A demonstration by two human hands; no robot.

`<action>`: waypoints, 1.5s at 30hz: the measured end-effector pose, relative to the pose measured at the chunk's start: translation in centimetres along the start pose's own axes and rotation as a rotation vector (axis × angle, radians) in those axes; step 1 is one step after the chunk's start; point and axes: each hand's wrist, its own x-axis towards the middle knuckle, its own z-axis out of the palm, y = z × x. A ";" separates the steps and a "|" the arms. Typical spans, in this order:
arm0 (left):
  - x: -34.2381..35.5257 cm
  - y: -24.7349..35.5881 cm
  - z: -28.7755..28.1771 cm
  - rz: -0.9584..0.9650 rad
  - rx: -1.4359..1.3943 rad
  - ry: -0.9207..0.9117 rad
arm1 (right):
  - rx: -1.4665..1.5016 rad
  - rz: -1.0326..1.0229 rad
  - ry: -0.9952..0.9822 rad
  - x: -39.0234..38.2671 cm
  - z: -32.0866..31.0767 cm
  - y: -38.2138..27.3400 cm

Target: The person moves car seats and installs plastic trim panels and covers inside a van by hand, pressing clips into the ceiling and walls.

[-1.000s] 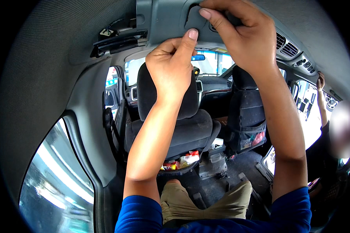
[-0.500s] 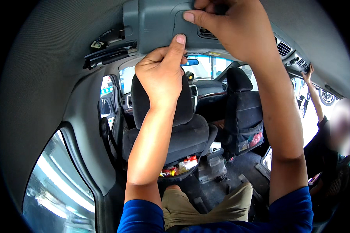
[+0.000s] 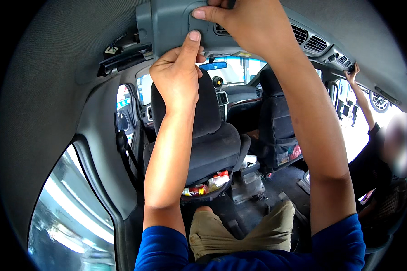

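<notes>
A grey overhead panel [image 3: 169,25] with a seamed flap spans the top of the car interior, air vents [image 3: 315,43] to its right. My left hand [image 3: 176,74] is closed at the panel's lower edge, thumb pressed up on it and fingers curled underneath. Higher and to the right, my right hand [image 3: 253,27] grips at the panel with its thumb on the flap; its other fingertips are mostly hidden. Left of the panel, a dark open fitting [image 3: 124,61] with a small light connector [image 3: 111,49] hangs at the roof lining.
Two dark front seats [image 3: 196,149] stand ahead, with packets [image 3: 217,180] in a pocket below the left one. A window [image 3: 70,207] is at my left. At the right a person in dark clothes reaches up, their hand [image 3: 352,72] on the vent housing.
The panel and both my hands have shifted left in the view, my right thumb travelling along the panel. The other person's hand has moved up and left onto the vent housing.
</notes>
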 end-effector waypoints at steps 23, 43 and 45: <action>0.1 -1.1 1.4 0.159 0.026 0.028 | -0.037 -0.003 0.027 -0.6 -0.2 -0.1; -2.6 -1.0 1.0 -0.109 0.212 -0.088 | 0.553 0.353 -0.095 -16.1 2.5 8.2; -6.4 -2.9 -0.7 -0.068 0.387 -0.277 | 0.673 0.492 -0.202 -20.2 3.1 8.4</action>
